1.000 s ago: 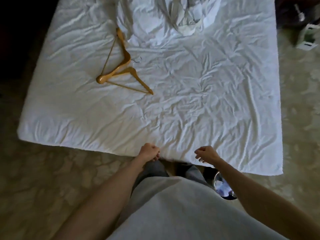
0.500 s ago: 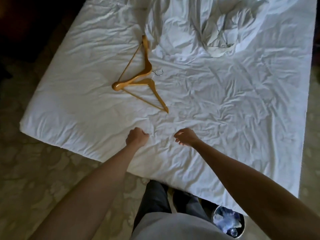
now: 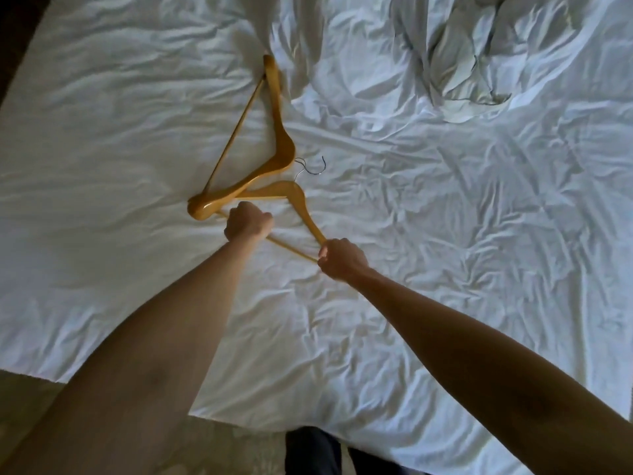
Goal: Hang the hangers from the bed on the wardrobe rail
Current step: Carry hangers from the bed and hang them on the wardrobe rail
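Dim rm: rumpled white sheet, patterned beige carpet at lower left.

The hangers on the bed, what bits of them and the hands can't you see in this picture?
- Head view: near hanger tip, hidden under the right hand.
- Its lower bar, partly hidden behind the left hand; whether that hand grips it cannot be told.
- Far hanger top end, tucked by the rumpled bedding.
- Metal hooks: too thin to sort out.
- Wardrobe rail: out of frame.

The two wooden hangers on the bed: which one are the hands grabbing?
The nearer tan wooden hanger: the right hand grips its end and the left hand is at its bar. The farther wooden hanger lies untouched.
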Action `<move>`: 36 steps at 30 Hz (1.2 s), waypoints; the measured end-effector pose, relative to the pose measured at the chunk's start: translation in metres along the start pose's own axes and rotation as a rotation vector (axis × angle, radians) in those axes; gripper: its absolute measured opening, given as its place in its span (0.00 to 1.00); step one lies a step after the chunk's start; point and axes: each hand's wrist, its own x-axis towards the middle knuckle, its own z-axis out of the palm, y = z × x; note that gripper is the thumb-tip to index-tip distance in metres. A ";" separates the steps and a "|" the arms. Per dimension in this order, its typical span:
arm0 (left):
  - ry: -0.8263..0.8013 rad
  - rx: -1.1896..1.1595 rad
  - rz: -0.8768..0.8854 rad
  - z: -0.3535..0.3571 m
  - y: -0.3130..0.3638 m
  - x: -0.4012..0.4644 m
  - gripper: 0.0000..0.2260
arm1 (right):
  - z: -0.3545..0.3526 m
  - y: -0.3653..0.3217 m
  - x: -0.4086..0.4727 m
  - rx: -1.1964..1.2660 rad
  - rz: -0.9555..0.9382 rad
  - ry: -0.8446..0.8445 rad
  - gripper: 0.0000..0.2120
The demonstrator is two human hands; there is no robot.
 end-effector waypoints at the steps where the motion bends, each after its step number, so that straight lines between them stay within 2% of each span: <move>1: 0.021 -0.015 0.006 0.004 0.004 0.016 0.15 | 0.001 0.000 0.015 -0.025 0.009 0.026 0.13; 6: 0.157 0.132 0.153 0.018 0.027 0.074 0.14 | 0.008 -0.003 0.081 -0.053 0.008 0.146 0.16; 10: 0.226 0.365 0.304 0.031 0.032 0.107 0.16 | 0.026 -0.002 0.111 -0.026 -0.015 0.154 0.19; 13: 0.240 0.496 0.345 0.037 0.032 0.127 0.14 | 0.037 0.001 0.122 0.012 -0.029 0.177 0.19; 16: 0.255 0.564 0.394 0.031 0.031 0.131 0.13 | 0.035 0.006 0.121 0.027 -0.007 0.067 0.21; 19: 0.264 0.564 0.449 0.020 0.025 0.110 0.14 | 0.035 0.018 0.102 0.129 -0.006 -0.060 0.12; 21: 0.269 0.497 0.460 0.008 0.017 0.088 0.12 | 0.036 0.024 0.077 0.273 0.005 -0.052 0.04; 23: 0.255 0.375 0.412 -0.005 0.008 0.062 0.12 | 0.033 0.027 0.046 0.388 0.032 -0.008 0.01; 27: 0.225 0.030 0.215 -0.026 -0.016 -0.004 0.13 | 0.021 0.021 -0.025 0.588 0.041 0.089 0.05; 32: 0.081 -0.314 -0.022 -0.045 -0.049 -0.101 0.17 | 0.000 0.005 -0.116 0.703 -0.016 0.232 0.03; 36: 0.009 -0.593 -0.069 -0.051 -0.074 -0.185 0.14 | -0.009 -0.008 -0.187 0.758 -0.081 0.228 0.05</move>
